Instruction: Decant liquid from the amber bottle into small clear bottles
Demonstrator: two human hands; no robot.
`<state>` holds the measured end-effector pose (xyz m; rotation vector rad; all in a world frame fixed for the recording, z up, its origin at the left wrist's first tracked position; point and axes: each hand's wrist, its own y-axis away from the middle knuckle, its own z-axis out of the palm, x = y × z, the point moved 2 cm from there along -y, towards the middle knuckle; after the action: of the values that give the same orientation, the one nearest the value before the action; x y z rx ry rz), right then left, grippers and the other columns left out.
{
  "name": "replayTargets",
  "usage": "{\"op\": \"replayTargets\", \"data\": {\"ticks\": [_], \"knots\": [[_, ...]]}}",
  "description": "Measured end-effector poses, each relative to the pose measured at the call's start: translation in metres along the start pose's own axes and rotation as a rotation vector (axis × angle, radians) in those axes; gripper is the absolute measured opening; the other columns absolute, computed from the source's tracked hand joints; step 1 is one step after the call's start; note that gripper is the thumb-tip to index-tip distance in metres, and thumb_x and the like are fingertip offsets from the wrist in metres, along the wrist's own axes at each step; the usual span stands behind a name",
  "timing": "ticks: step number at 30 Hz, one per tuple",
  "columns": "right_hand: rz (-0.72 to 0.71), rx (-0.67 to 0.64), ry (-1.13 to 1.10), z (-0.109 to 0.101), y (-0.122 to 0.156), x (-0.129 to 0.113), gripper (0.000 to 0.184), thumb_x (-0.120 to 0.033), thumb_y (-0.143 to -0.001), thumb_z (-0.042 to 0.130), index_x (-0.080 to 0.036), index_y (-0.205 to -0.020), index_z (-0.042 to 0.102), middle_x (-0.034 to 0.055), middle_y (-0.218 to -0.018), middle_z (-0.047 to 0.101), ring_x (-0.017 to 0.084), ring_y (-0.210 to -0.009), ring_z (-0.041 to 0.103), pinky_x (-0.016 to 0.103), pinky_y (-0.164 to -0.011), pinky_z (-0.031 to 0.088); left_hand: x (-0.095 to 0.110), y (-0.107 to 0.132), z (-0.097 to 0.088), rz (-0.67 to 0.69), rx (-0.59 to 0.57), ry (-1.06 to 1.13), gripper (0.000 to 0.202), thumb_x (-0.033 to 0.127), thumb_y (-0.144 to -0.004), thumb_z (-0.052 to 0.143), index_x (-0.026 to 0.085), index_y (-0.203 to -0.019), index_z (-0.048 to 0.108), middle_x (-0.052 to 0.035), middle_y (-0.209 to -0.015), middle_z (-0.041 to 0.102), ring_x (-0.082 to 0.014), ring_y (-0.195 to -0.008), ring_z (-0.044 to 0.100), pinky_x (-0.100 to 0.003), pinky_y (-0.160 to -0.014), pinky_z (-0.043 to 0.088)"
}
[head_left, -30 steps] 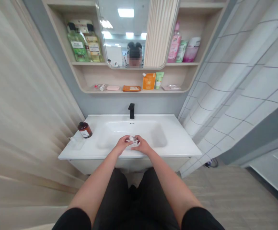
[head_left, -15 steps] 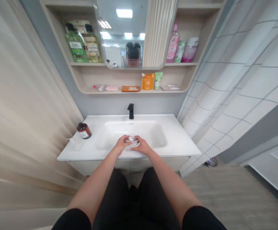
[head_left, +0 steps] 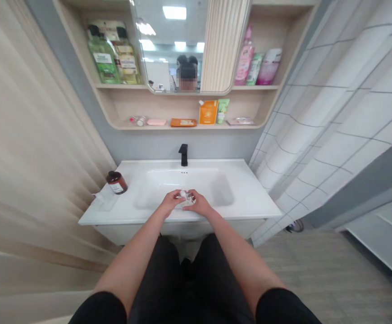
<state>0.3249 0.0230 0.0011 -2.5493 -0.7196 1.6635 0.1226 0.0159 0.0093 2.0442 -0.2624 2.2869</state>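
Observation:
Over the front part of the white sink, my left hand and my right hand come together. Between them is a small clear and white packet-like item with a round white piece at its top left. Its exact kind is too small to make out. My left fingers and thumb close on its left side, while the right fingers grip its right side. Parts of it are hidden behind the fingers.
A brown bottle stands on the counter's left, beside a clear plastic bag. Behind the basin rises a black faucet. A mirrored shelf unit above carries bottles, pouches and tubes. Curtains flank the counter.
The view has shifted slightly. Both hands stay on the small item over the sink, with little visible change in their grip.

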Motion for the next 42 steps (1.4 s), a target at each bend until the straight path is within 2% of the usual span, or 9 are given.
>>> {"op": "replayTargets", "data": {"ticks": [10, 15, 19, 23, 27, 30, 34, 39, 42], "knots": [[0.0, 0.009, 0.002, 0.0, 0.001, -0.005, 0.085, -0.057, -0.065, 0.1, -0.029, -0.136, 0.062, 0.004, -0.114, 0.074, 0.023, -0.089, 0.065, 0.039, -0.087, 0.056, 0.004, 0.001, -0.001, 0.023, 0.082, -0.033, 0.049, 0.048, -0.067, 0.096, 0.019, -0.103, 0.08, -0.0065, -0.1, 0.081, -0.0249, -0.094, 0.073, -0.039, -0.093, 0.057], [-0.046, 0.087, 0.012, 0.001, -0.002, -0.001, 0.088, -0.049, -0.068, 0.1, -0.028, -0.144, 0.06, 0.007, -0.122, 0.071, 0.025, -0.099, 0.067, 0.043, -0.096, 0.058, 0.009, -0.004, 0.003, 0.032, 0.189, -0.198, 0.039, 0.046, -0.069, 0.091, 0.021, -0.094, 0.077, -0.0053, -0.095, 0.079, -0.0241, -0.089, 0.071, -0.036, -0.087, 0.055], [-0.062, 0.163, 0.057, -0.001, -0.002, 0.002, 0.086, -0.042, -0.07, 0.099, -0.03, -0.146, 0.059, 0.0077, -0.124, 0.064, 0.027, -0.11, 0.066, 0.044, -0.096, 0.06, 0.015, -0.011, 0.009, -0.036, 0.261, -0.4, 0.028, 0.044, -0.074, 0.085, 0.022, -0.08, 0.071, -0.0029, -0.082, 0.074, -0.0235, -0.081, 0.067, -0.034, -0.079, 0.05], [-0.053, 0.148, 0.11, -0.002, 0.0, 0.003, 0.081, -0.035, -0.07, 0.099, -0.032, -0.141, 0.061, 0.0067, -0.129, 0.058, 0.026, -0.111, 0.066, 0.045, -0.099, 0.061, 0.03, -0.026, 0.004, -0.092, 0.174, -0.704, 0.027, 0.042, -0.073, 0.084, 0.023, -0.068, 0.065, -0.0018, -0.067, 0.066, -0.0231, -0.071, 0.061, -0.032, -0.07, 0.042], [-0.073, 0.126, 0.098, -0.002, 0.0, 0.004, 0.079, -0.031, -0.071, 0.096, -0.031, -0.141, 0.059, 0.0078, -0.131, 0.056, 0.026, -0.112, 0.064, 0.042, -0.091, 0.063, 0.046, -0.039, -0.002, -0.096, 0.009, -0.921, 0.046, 0.053, -0.079, 0.083, 0.025, -0.055, 0.056, -0.0041, -0.054, 0.058, -0.0243, -0.063, 0.06, -0.033, -0.067, 0.04], [-0.083, 0.115, 0.079, -0.001, -0.001, 0.006, 0.08, -0.03, -0.071, 0.095, -0.031, -0.142, 0.058, 0.0087, -0.134, 0.056, 0.027, -0.113, 0.064, 0.043, -0.088, 0.064, 0.051, -0.04, -0.003, -0.126, -0.04, -0.921, 0.049, 0.059, -0.083, 0.081, 0.025, -0.056, 0.058, -0.0027, -0.049, 0.056, -0.0221, -0.054, 0.058, -0.033, -0.063, 0.04], [-0.072, 0.122, 0.062, 0.001, -0.003, 0.011, 0.082, -0.031, -0.069, 0.096, -0.03, -0.142, 0.058, 0.0097, -0.136, 0.059, 0.029, -0.119, 0.064, 0.044, -0.089, 0.063, 0.055, -0.033, -0.002, -0.078, -0.135, -0.755, 0.036, 0.057, -0.079, 0.084, 0.023, -0.08, 0.073, -0.0002, -0.063, 0.069, -0.0188, -0.052, 0.059, -0.031, -0.059, 0.041], [-0.033, 0.135, 0.035, 0.001, -0.004, 0.013, 0.085, -0.032, -0.068, 0.097, -0.029, -0.143, 0.057, 0.0097, -0.135, 0.062, 0.028, -0.115, 0.066, 0.041, -0.085, 0.062, 0.07, -0.024, -0.017, -0.029, 0.008, -0.827, 0.03, 0.05, -0.089, 0.074, 0.022, -0.078, 0.07, -0.0014, -0.064, 0.067, -0.0204, -0.059, 0.061, -0.032, -0.065, 0.042], [-0.03, 0.125, 0.021, 0.001, -0.005, 0.013, 0.085, -0.032, -0.067, 0.097, -0.03, -0.143, 0.058, 0.0094, -0.136, 0.063, 0.028, -0.116, 0.066, 0.04, -0.085, 0.062, 0.078, -0.017, -0.024, 0.0, -0.004, -0.852, 0.025, 0.045, -0.093, 0.07, 0.022, -0.084, 0.073, -0.0021, -0.067, 0.068, -0.0223, -0.066, 0.063, -0.032, -0.07, 0.044]]}}
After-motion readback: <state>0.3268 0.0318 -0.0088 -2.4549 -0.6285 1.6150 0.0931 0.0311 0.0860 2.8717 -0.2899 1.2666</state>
